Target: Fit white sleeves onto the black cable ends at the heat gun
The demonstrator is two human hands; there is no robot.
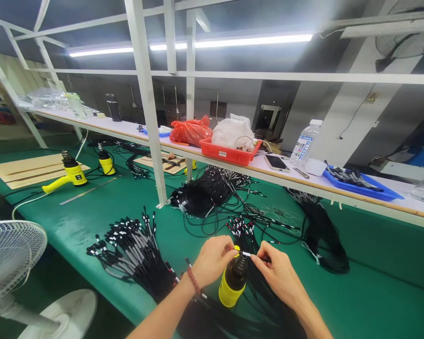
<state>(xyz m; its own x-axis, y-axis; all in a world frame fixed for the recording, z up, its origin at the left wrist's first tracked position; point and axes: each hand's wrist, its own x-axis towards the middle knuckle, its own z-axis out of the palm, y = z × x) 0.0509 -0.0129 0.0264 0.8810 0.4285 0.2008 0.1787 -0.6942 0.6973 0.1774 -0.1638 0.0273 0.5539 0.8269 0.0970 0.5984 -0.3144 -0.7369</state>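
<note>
Between my two hands a thin black cable with a white sleeve (246,254) is stretched sideways, just above the nozzle of a black and yellow heat gun (231,288) that stands upright. My left hand (212,260) pinches one end, and a beaded bracelet is on that wrist. My right hand (280,272) pinches the cable on the other side of the white sleeve. Behind the heat gun lies a bundle of cables with red and white tips (240,227). A larger bundle with grey sleeves (136,249) spreads to the left of my left forearm.
More black cable coils (205,190) lie on the green table (381,287). Another heat gun (72,170) is at the far left. A shelf holds a red tray (229,154), a phone (277,163), a bottle (305,141) and a blue tray (388,192). A fan (12,254) stands beside the table.
</note>
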